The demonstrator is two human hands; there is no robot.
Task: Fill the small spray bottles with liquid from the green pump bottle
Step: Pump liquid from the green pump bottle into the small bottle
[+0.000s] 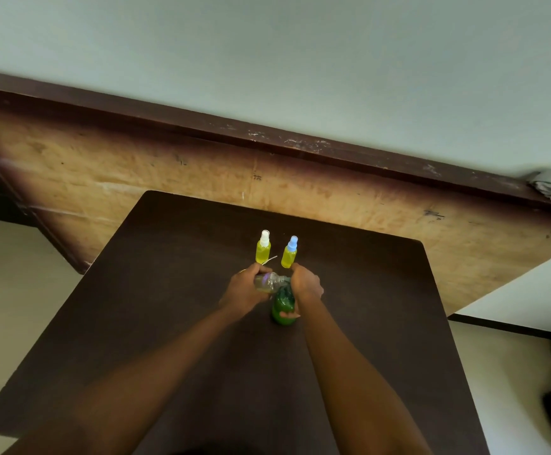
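Centrally, left fingers [261, 268] around clear small bottle [269, 282], right fingers [299, 273] around glossy green pump bottle [282, 306].

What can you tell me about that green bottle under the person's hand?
The green pump bottle is translucent green plastic, seemingly holding liquid, upright on the dark table. The right hand grips it from above, hiding its pump, one digit curled across its lower front. The left hand holds a small clear bottle tilted at its top.

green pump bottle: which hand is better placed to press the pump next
Right, probably. The right hand grips the top of the green pump bottle; the left hand holds the small clear bottle beside it.
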